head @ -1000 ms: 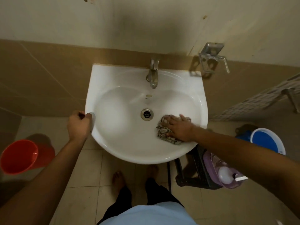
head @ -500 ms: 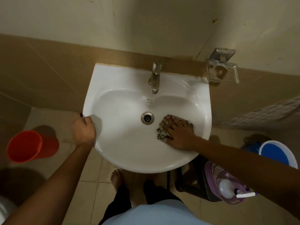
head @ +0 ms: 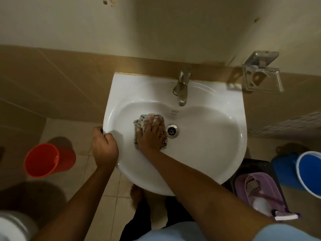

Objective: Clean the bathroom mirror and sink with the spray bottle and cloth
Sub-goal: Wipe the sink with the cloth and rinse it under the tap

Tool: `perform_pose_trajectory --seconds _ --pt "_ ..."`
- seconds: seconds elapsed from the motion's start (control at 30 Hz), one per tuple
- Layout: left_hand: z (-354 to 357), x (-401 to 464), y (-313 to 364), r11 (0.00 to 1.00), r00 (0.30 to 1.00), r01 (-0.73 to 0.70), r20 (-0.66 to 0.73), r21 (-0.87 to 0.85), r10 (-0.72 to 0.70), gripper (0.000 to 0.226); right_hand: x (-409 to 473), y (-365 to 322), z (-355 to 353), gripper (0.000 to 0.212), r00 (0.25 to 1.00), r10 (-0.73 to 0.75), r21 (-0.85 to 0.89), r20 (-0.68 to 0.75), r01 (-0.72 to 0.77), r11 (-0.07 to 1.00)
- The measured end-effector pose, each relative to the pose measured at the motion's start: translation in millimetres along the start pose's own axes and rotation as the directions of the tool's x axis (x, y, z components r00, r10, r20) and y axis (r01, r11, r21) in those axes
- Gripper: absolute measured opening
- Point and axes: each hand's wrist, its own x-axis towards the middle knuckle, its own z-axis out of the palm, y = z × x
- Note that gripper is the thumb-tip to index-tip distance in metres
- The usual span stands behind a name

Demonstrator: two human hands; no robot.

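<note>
A white wall-hung sink [head: 217, 145] fills the middle of the view, with a metal tap [head: 181, 89] at its back and a drain [head: 172, 130] in the bowl. My right hand [head: 152, 135] presses flat on a patterned cloth [head: 141, 123] inside the bowl, just left of the drain. My left hand [head: 104, 148] grips the sink's left rim. A spray bottle [head: 265, 206] lies in a purple basket [head: 243, 181] at the lower right, below the sink. No mirror is in view.
An orange bucket [head: 43, 160] stands on the tiled floor to the left. A blue bucket [head: 309, 173] sits at the right edge. A metal soap holder [head: 262, 75] is fixed to the wall right of the tap. My bare feet [head: 137, 193] show under the sink.
My right hand has slid the cloth from the right of the drain across to its left. My left hand keeps hold of the rim.
</note>
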Motion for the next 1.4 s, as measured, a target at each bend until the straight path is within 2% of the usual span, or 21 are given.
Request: perform_pose_trajectory --seconds 0.07,0.13,0.2,0.27,0.33,0.4,0.47,0.53,0.6,0.73,0.8,0.9,1.0,1.1,1.17,1.2,1.27,1.3,1.33,1.4 --pt "0.3 0.7 -0.4 1.0 1.0 -0.006 0.001 -0.022 0.006 0.022 14.5 -32.4 -2.1 0.077 0.968 0.247 0.196 -0.055 -0.232 0.953" --pt "0.0 0.2 -0.2 0.999 1.0 -0.012 0.005 -0.041 0.012 0.019 28.6 -57.6 -9.7 0.076 0.903 0.429 0.403 -0.024 -0.384 0.831" --pt "0.0 0.2 -1.0 0.997 1.0 -0.012 0.001 -0.072 0.012 0.015 39.1 -73.4 -17.0 0.075 0.861 0.504 0.548 0.064 -0.452 0.703" --pt "0.0 0.4 -1.7 0.996 1.0 0.003 -0.01 -0.092 -0.004 0.015 36.5 -84.5 -17.7 0.073 0.876 0.469 0.569 0.109 -0.442 0.694" --pt "-0.7 0.9 0.4 0.993 0.999 0.032 -0.017 -0.116 -0.035 0.015 21.1 -96.0 -13.1 0.073 0.939 0.33 0.533 0.092 -0.327 0.781" --pt "-2.2 1.2 0.2 0.987 0.999 0.039 -0.018 -0.156 -0.043 0.017 2.7 -100.3 -4.7 0.075 0.99 0.122 0.48 0.072 -0.142 0.866" --pt "-3.1 0.6 -1.6 0.982 0.999 0.022 -0.023 -0.186 -0.027 0.022 -9.4 -86.3 1.8 0.079 0.994 -0.097 0.381 0.042 0.074 0.922" --pt "-3.2 0.6 -3.0 0.978 0.999 0.021 -0.04 -0.207 -0.03 0.03 -15.5 -58.2 6.6 0.076 0.956 -0.295 0.226 0.012 0.285 0.932" --pt "-2.1 -0.3 -3.6 0.979 0.998 0.011 -0.054 -0.205 -0.023 0.031 -22.2 -25.6 9.5 0.069 0.884 -0.468 0.092 0.015 0.464 0.881" --pt "-1.3 1.3 -5.5 0.989 0.999 0.014 -0.04 -0.148 -0.02 0.026 -28.8 48.3 -6.2 0.062 0.69 -0.7 -0.034 0.186 0.716 0.697" --pt "-1.0 2.4 -5.9 0.992 0.999 0.035 -0.026 -0.122 -0.038 0.025 -19.6 96.6 -26.5 0.062 0.635 -0.718 -0.122 0.287 0.767 0.63" --pt "-1.4 2.8 -5.8 0.995 0.998 0.058 -0.005 -0.079 -0.058 0.025 2.6 154.5 -74.4 0.061 0.647 -0.641 -0.338 0.413 0.763 0.552" --pt "-2.1 1.0 -1.0 0.997 0.998 0.054 -0.006 -0.052 -0.055 0.025 33.2 181.0 -133.4 0.058 0.626 -0.616 -0.555 0.479 0.759 0.34" --pt "-3.0 -1.5 4.5 0.999 0.999 0.037 -0.023 -0.024 -0.038 0.027 70.8 185.5 -185.6 0.065 0.497 -0.624 -0.671 0.604 0.739 -0.06" --pt "-3.3 -1.6 5.0 0.999 0.999 0.036 -0.03 -0.005 -0.036 0.028 87.0 176.6 -203.4 0.061 0.379 -0.618 -0.667 0.689 0.666 -0.335" --pt "-2.5 -1.6 5.2 0.999 0.999 0.041 -0.029 -0.004 -0.041 0.028 89.7 169.8 -206.2 0.057 0.323 -0.615 -0.651 0.719 0.621 -0.436" --pt "-1.4 -1.7 5.5 0.998 0.998 0.054 -0.024 0.01 -0.054 0.028 92.8 155.2 -200.5 0.043 0.232 -0.613 -0.614 0.755 0.577 -0.538" --pt "-1.0 -2.0 5.7 0.998 0.998 0.06 -0.027 0.015 -0.059 0.028 93.5 148.4 -196.6 0.038 0.238 -0.602 -0.614 0.762 0.564 -0.553" --pt "-0.7 -1.9 5.8 0.998 0.998 0.062 -0.032 0.02 -0.061 0.028 94.1 141.4 -192.0 0.041 0.234 -0.604 -0.617 0.762 0.546 -0.567" --pt "-1.1 -2.0 6.3 0.998 0.998 0.055 -0.033 0.036 -0.054 0.028 93.6 124.8 -183.9 0.05 0.128 -0.652 -0.623 0.748 0.474 -0.622"
